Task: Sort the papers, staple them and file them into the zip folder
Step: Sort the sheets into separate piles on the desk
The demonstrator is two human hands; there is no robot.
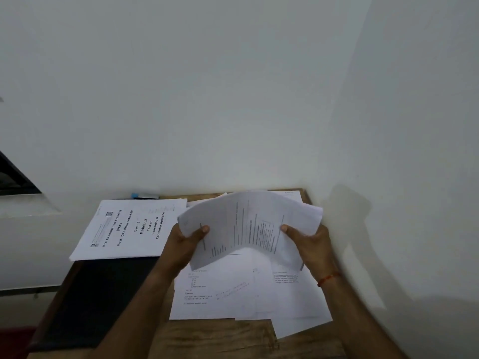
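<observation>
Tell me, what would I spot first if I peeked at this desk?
The left hand and right hand grip a bent bundle of papers above the desk's middle. To the left lies a stack with a bold-lettered cover page, overlapping a dark folder; more loose sheets lie spread beneath the hands.

- A wooden table (220,338) stands against a white wall.
- A dark flat folder (98,301) lies on its left side.
- Loose printed sheets (246,299) overlap on its right.

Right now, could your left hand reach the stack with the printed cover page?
Probably, once freed: the left hand grips the bent sheets with the right hand, but the cover stack lies uncovered beside it.
</observation>
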